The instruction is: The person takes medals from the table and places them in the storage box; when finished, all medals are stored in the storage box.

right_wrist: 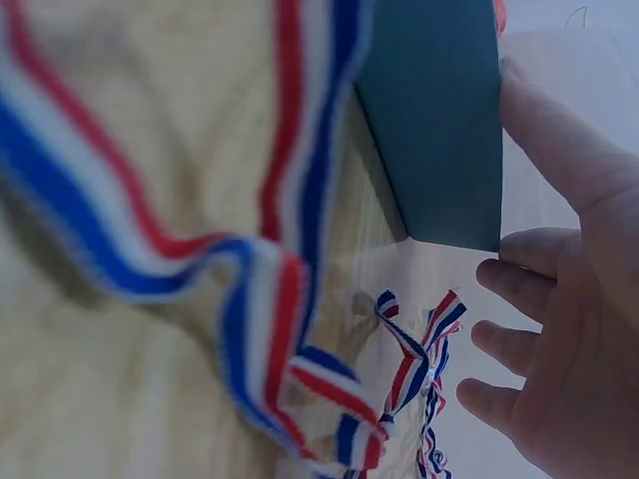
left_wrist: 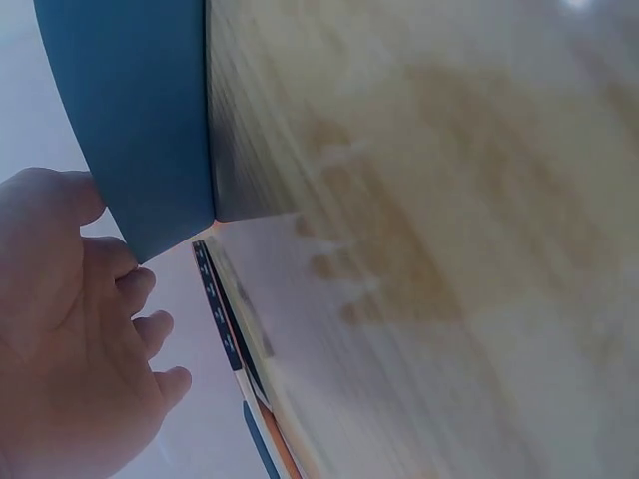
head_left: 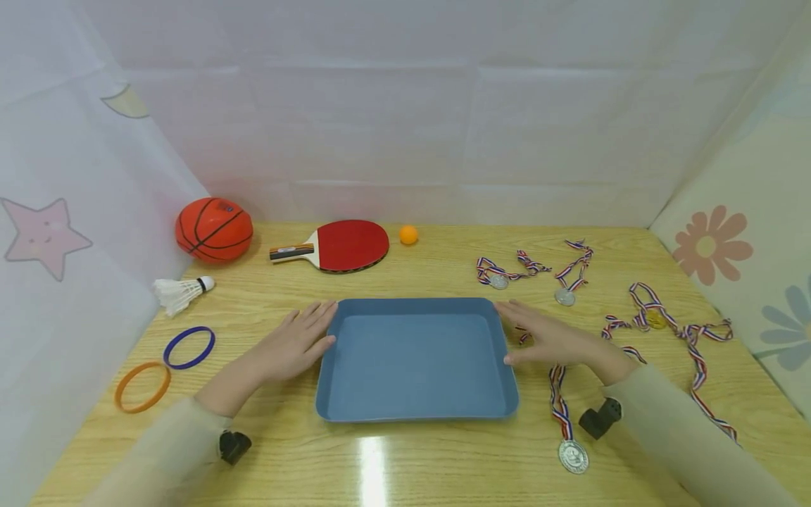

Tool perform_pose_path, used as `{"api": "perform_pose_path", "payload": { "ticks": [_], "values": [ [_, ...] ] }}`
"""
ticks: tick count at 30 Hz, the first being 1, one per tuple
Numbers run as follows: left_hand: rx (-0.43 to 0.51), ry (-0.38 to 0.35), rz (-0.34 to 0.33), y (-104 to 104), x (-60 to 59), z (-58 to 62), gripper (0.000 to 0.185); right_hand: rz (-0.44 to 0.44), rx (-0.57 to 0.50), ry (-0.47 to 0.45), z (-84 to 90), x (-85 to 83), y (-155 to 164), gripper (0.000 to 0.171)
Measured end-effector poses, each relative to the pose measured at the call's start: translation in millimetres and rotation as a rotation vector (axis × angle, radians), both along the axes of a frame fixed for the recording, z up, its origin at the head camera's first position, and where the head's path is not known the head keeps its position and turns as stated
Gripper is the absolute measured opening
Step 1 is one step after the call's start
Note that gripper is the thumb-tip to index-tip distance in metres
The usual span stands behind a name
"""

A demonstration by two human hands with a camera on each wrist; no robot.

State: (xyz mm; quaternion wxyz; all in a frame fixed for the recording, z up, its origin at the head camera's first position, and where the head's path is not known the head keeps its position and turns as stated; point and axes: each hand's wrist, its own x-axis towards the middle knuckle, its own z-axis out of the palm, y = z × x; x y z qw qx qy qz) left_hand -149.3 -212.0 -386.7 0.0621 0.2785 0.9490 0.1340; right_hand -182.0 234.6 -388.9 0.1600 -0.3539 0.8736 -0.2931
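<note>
Centre of frame on the worktop, blue tray, left hand flat, fingers straight against its left rim, right hand likewise spread at right rim, over medal ribbon.

Sleeves: long sleeves of a pale beige, smooth fabric are worn on both arms, ending at the wrists.
Left hand: left bare; no glove, ring or watch is seen.
Right hand: left bare likewise, with short plain nails.
Left wrist device: a small black camera unit is strapped under the sleeve cuff.
Right wrist device: a matching black unit of blocky shape is worn below the cuff.
</note>
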Motion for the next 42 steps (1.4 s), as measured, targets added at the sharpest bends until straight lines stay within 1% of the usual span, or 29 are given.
{"api": "perform_pose_path", "payload": {
  "ticks": [6, 10, 14, 20, 24, 29, 32, 37, 42],
  "values": [
    [-0.010, -0.019, 0.017, -4, -14.3, -0.9, 0.059, 0.006, 0.041, -0.033, 4.5, -16.6, -7, 0.094],
    [-0.018, -0.023, 0.035, -6, -22.9, -0.8, 0.059, 0.011, 0.048, -0.028, 7.5, -26.3, -13, 0.094],
    [-0.031, -0.002, 0.061, -6, -30.8, -1.8, 0.058, 0.007, 0.057, -0.014, 8.1, -35.9, -16, 0.093],
    [-0.027, 0.066, 0.096, -4, -38.4, -2.4, 0.056, 0.008, 0.065, -0.035, 8.6, -47.9, -20, 0.092],
    [-0.027, 0.103, 0.103, -3, -41.3, -1.5, 0.054, 0.019, 0.058, -0.055, 8.5, -53.2, -22, 0.092],
    [-0.012, 0.125, 0.099, -3, -42.5, -1.8, 0.053, 0.022, 0.050, -0.063, 9.9, -54.5, -23, 0.091],
    [-0.012, 0.096, 0.099, -3, -41.7, -3.3, 0.056, 0.025, 0.042, -0.065, 10.7, -54.4, -24, 0.091],
    [-0.026, 0.006, 0.098, -5, -37.9, -6.0, 0.067, 0.021, 0.039, -0.077, 11.0, -54.7, -23, 0.091],
    [-0.011, -0.024, 0.097, -6, -35.1, -6.8, 0.065, 0.015, 0.039, -0.079, 10.2, -54.4, -23, 0.090]
  ]
}}
